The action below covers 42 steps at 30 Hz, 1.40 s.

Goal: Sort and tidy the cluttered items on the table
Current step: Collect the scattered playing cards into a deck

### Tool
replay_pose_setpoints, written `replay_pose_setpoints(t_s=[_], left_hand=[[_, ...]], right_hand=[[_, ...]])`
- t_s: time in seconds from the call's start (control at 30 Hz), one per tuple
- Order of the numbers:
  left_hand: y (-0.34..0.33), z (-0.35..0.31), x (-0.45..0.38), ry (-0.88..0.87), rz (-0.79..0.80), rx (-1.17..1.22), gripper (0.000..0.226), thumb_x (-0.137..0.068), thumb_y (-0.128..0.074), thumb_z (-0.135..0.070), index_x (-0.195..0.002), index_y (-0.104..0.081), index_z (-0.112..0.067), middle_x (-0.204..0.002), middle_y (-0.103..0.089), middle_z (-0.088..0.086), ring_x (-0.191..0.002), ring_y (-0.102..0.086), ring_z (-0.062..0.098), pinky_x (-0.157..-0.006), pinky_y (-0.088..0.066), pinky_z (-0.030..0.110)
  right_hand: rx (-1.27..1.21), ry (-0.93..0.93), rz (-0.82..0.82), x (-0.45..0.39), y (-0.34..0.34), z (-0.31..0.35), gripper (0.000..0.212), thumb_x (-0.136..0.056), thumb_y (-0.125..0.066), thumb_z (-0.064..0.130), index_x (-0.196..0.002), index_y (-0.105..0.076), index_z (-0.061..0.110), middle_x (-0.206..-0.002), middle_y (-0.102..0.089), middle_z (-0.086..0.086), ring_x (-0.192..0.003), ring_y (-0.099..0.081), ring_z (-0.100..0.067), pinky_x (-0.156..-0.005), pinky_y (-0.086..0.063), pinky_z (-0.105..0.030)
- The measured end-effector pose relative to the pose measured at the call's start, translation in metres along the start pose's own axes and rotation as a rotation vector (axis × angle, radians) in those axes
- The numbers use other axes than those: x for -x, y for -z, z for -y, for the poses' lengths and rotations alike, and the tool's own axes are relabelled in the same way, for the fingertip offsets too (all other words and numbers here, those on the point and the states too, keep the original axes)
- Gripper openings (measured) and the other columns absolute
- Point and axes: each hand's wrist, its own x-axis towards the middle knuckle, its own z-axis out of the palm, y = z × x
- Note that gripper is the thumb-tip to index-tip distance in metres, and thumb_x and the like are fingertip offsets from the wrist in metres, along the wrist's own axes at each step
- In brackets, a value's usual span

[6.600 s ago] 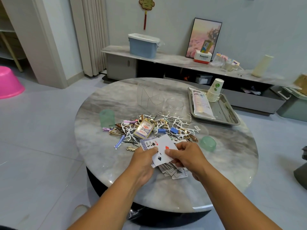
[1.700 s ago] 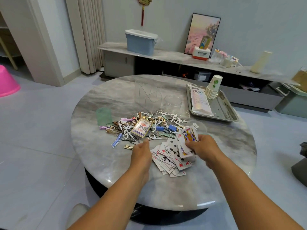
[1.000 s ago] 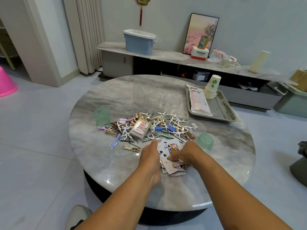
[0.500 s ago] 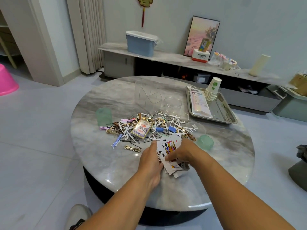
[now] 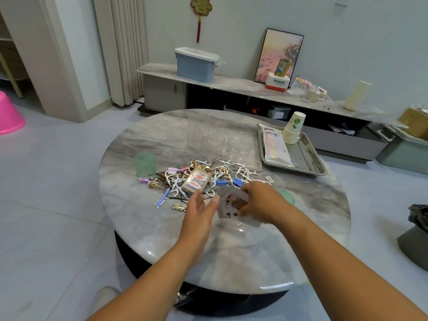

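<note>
- Gathering the playing cards point(image 5: 230, 203) into one stack now, lifted off the tabletop point(image 5: 143, 212) where they were lying spread out a moment ago.
- Holding that stack in the curled right hand point(image 5: 260, 203); reaching in with the left hand point(image 5: 198, 210), fingers straight and open, touching the stack's side.
- Meaning the cards look nearly sorted; likely going into the card box point(image 5: 196, 180) next.
- Leaving the pile of small clips and picks point(image 5: 222, 172) unsorted, just behind the hands.
- Keeping bare room at the near edge, away from the tray point(image 5: 308, 169).
</note>
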Motion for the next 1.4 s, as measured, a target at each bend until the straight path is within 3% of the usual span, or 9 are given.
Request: replay_pose_setpoints(t_s=[0.17,0.33,0.47,0.57,0.67,0.77,1.07,1.27,1.4], left_hand=[[0.004,0.018,0.003,-0.092,0.267,-0.203,0.098,-0.075,-0.089,-0.024,-0.153,-0.032,-0.042,-0.148,-0.041,-0.014,-0.135,-0.046,0.005,-0.110,-0.046,0.033],[-0.001,0.027,-0.003,-0.165,0.336,-0.313,0.088,-0.083,-0.077,-0.002,-0.147,-0.036,-0.046,-0.130,-0.057,-0.003,-0.107,-0.066,0.005,-0.095,-0.055,0.029],[-0.007,0.024,-0.005,-0.191,0.351,-0.335,0.090,-0.083,-0.077,-0.005,-0.149,-0.032,-0.046,-0.118,-0.062,-0.003,-0.100,-0.067,0.005,-0.086,-0.055,0.024],[-0.007,0.025,-0.008,-0.220,0.337,-0.344,0.089,-0.084,-0.075,-0.001,-0.145,-0.034,-0.050,-0.119,-0.057,-0.003,-0.099,-0.066,0.002,-0.085,-0.054,0.020],[-0.005,0.029,-0.012,-0.208,0.321,-0.327,0.089,-0.083,-0.081,-0.007,-0.147,-0.034,-0.049,-0.125,-0.054,-0.002,-0.102,-0.066,0.004,-0.092,-0.054,0.023],[-0.006,0.032,-0.011,-0.212,0.338,-0.353,0.090,-0.082,-0.082,-0.011,-0.148,-0.033,-0.047,-0.127,-0.053,-0.004,-0.104,-0.065,0.004,-0.086,-0.049,0.013],[-0.012,0.032,-0.016,-0.227,0.316,-0.365,0.096,-0.081,-0.076,-0.007,-0.151,-0.026,-0.049,-0.133,-0.053,-0.010,-0.098,-0.067,0.014,-0.073,-0.052,0.022],[-0.005,0.034,-0.020,-0.284,0.323,-0.540,0.048,-0.087,-0.072,-0.010,-0.118,-0.058,-0.044,-0.120,-0.063,-0.010,-0.107,-0.063,0.008,-0.094,-0.050,0.023],[0.001,0.032,-0.021,-0.301,0.381,-0.593,0.036,-0.087,-0.070,-0.009,-0.109,-0.059,-0.035,-0.110,-0.063,-0.011,-0.100,-0.060,0.004,-0.088,-0.049,0.021]], right_hand=[[0.196,0.153,0.056,0.009,-0.034,-0.003,0.017,-0.080,-0.072,0.029,-0.089,-0.058,0.028,-0.095,-0.069,0.004,-0.093,-0.063,-0.023,-0.078,-0.044,-0.034],[0.074,0.152,0.058,0.015,-0.040,-0.015,0.035,-0.078,-0.071,0.026,-0.101,-0.047,0.032,-0.100,-0.064,0.006,-0.090,-0.059,-0.023,-0.070,-0.040,-0.034],[0.085,0.121,0.043,0.014,-0.042,-0.022,0.062,-0.068,-0.077,0.034,-0.117,-0.040,0.037,-0.115,-0.057,0.004,-0.100,-0.058,-0.022,-0.083,-0.047,-0.036],[-0.225,0.099,0.097,0.018,-0.041,-0.035,0.095,-0.063,-0.083,0.037,-0.145,-0.034,0.043,-0.140,-0.047,0.005,-0.130,-0.049,-0.015,-0.105,-0.046,-0.036],[-0.629,0.132,0.136,0.030,-0.042,-0.044,0.066,-0.086,-0.072,0.033,-0.145,-0.046,0.044,-0.147,-0.044,0.014,-0.138,-0.039,-0.002,-0.109,-0.038,-0.027],[-0.688,0.098,-0.074,0.029,-0.051,-0.044,0.031,-0.104,-0.048,0.038,-0.129,-0.064,0.042,-0.138,-0.053,0.017,-0.131,-0.044,0.003,-0.111,-0.033,-0.024],[-0.322,-0.158,-0.359,0.014,-0.083,-0.002,0.050,-0.099,-0.047,0.057,-0.143,-0.050,0.033,-0.150,-0.039,0.004,-0.136,-0.043,-0.022,-0.104,-0.042,-0.039],[-1.082,-0.177,-0.542,0.003,-0.084,-0.003,0.016,-0.106,-0.045,0.037,-0.111,-0.060,0.034,-0.119,-0.065,0.003,-0.115,-0.062,-0.017,-0.103,-0.048,-0.038],[-1.464,-0.342,-0.535,0.009,-0.081,-0.007,0.033,-0.108,-0.040,0.036,-0.112,-0.066,0.016,-0.108,-0.071,-0.011,-0.097,-0.072,-0.022,-0.084,-0.056,-0.035]])
